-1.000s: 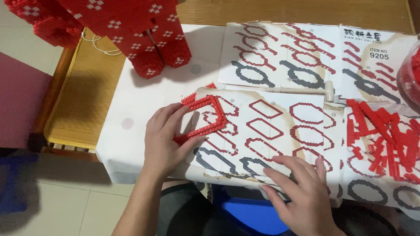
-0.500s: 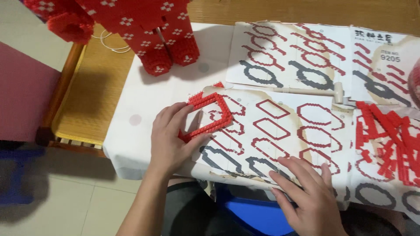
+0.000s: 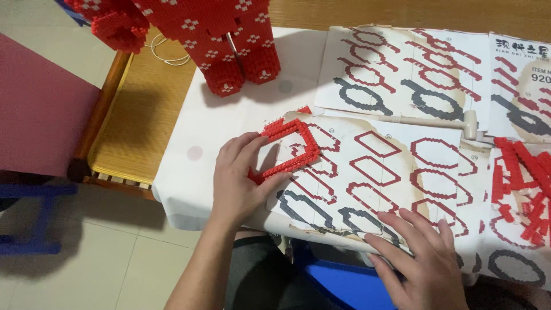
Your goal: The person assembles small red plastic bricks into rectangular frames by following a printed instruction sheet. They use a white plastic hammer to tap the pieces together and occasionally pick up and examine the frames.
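Centrally, brick frame: a red, roughly square ring [image 3: 290,149] of small studded bricks lies flat on a printed paper sheet, near that sheet's left edge, on the white-covered table.
Left hand: the left hand [image 3: 244,181] lies palm down on the ring's left side, fingers spread across its lower-left corner and thumb by its bottom edge; it presses on the ring more than it closes round it.
Right hand: the right hand [image 3: 422,261] lies flat with fingers spread on the sheet's near edge, holding nothing.
Front sheet: the instruction sheet [image 3: 373,178] is white and creased, printed with rows of red ring outlines and dark grey ones along the bottom.
Back sheets: more white sheets [image 3: 413,74] with red and grey outlines lie behind it; the far-right one has a block of dark printing at its top.
Mallet: a small cream hammer [image 3: 442,121] lies between the two rows of sheets.
Loose bricks: a heap of red strips [image 3: 525,186] sits at the right edge.
Model: a large red brick figure [image 3: 229,34] with white dots stands at the table's back left.
Bench: a wooden bench [image 3: 140,115] with a woven seat stands to the left of the table.
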